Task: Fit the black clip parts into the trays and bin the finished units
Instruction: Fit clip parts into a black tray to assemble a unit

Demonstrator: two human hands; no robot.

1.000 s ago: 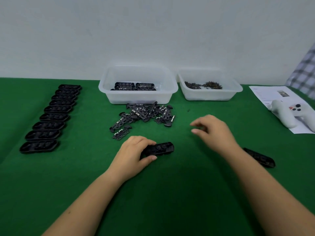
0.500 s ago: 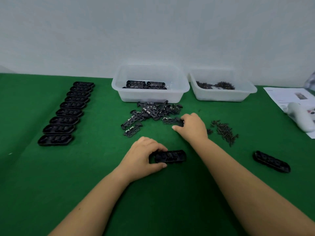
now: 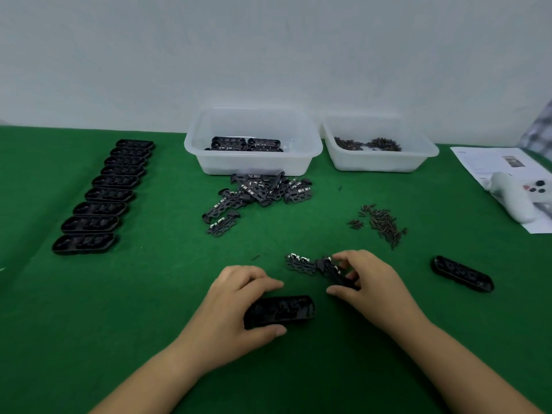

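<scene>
Trays: row of empties (image 3: 98, 198) far left on tabletop (image 3: 149, 324), finished-units bin (image 3: 253, 144) at back w/ clip pile (image 3: 257, 194) just in front. My left hand (image 3: 236, 306) grips one tray (image 3: 280, 311) near me, fingers curled over it. Right hand (image 3: 366, 279) pinches a clip part (image 3: 333, 270), another clip (image 3: 298, 262) beside it. Step, I reckon: loading this tray. Next: line clip up over tray, press in
</scene>
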